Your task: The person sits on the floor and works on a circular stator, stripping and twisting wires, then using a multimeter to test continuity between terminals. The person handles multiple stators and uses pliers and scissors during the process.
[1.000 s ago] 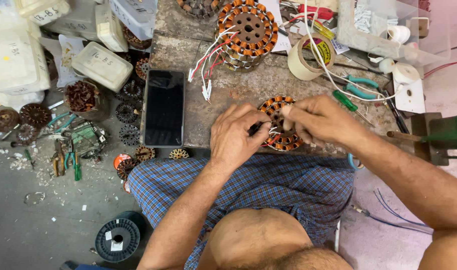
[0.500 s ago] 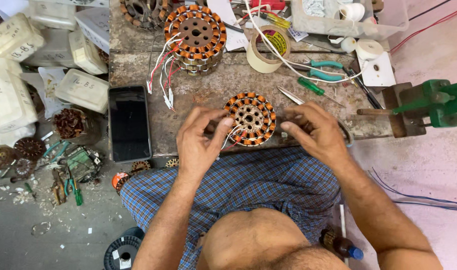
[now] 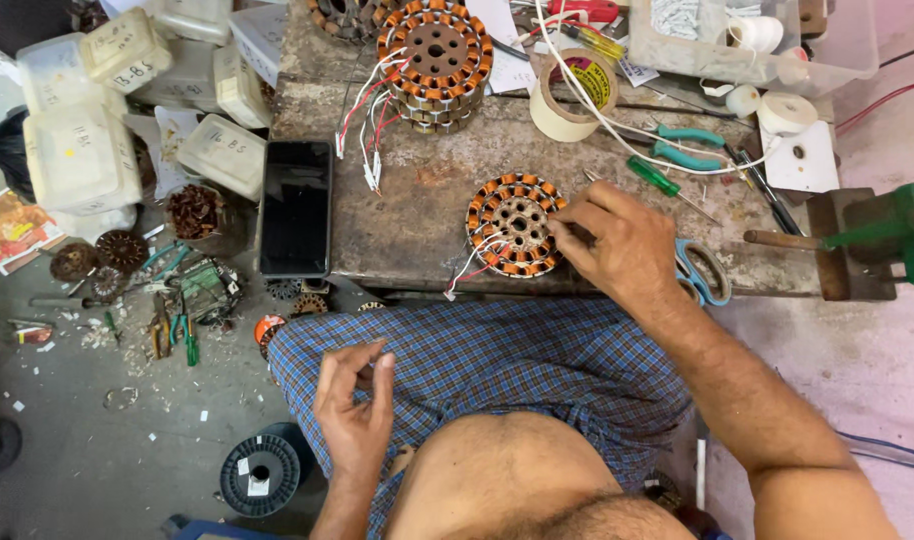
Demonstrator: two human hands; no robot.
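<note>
We see the wound stator (image 3: 514,224) lying flat on the worktop (image 3: 417,215) at frame centre, its leads trailing lower left. Our right hand (image 3: 622,240) touches its right rim, fingers curled but gripping nothing. Our left hand (image 3: 355,400), lower left over the lap, pinches something too small to tell.

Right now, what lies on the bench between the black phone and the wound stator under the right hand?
In the head view, only bare, rust-stained bench top separates phone and stator; its loose wire leads trail toward the bench edge.
</note>
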